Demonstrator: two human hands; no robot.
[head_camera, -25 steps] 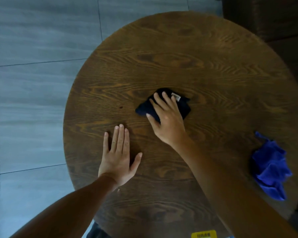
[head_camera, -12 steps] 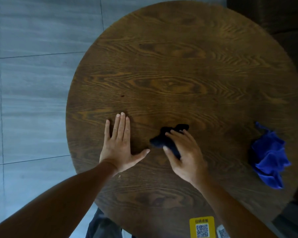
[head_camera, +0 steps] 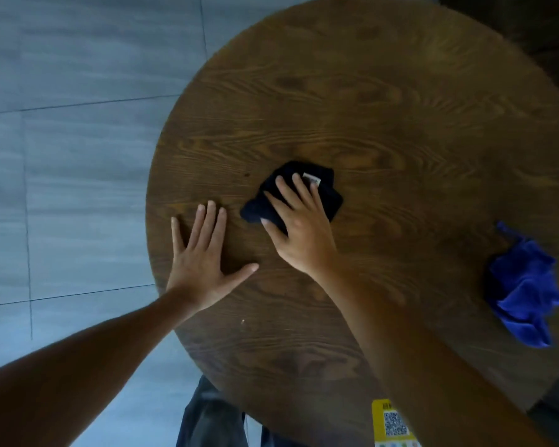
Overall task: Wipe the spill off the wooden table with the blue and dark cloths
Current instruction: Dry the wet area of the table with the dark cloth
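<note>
**A hand presses the dark cloth on the round table**

The small dark cloth (head_camera: 328, 195), almost black and bunched up, lies near the middle of the round brown wooden table (head_camera: 384, 101). A little white tag (head_camera: 311, 179) shows on the cloth, close to its far edge.

The person's right hand (head_camera: 299, 227) lies flat on top of the dark cloth. Its fingers (head_camera: 284, 191) are stretched out and a bit spread, pointing away from the person. They press down on the cloth and do not curl round it. The thumb sits at the cloth's near left edge. Part of the cloth sticks out on the left, at the far side and on the right of the hand.

The left hand (head_camera: 204, 262) is just beside it, to the left, near the table's edge. It lies palm down on the bare wood with all fingers straight and the thumb held out wide toward the right hand. It holds nothing. The two hands do not touch.

The crumpled bright blue cloth (head_camera: 526, 291) lies by itself close to the right edge of the table, well apart from both hands.

A yellow sticker with a square black-and-white code (head_camera: 391, 424) is on the near edge of the table. Below the table, grey floor tiles (head_camera: 78, 156) fill the left side. I cannot make out any spill on the wood.
</note>
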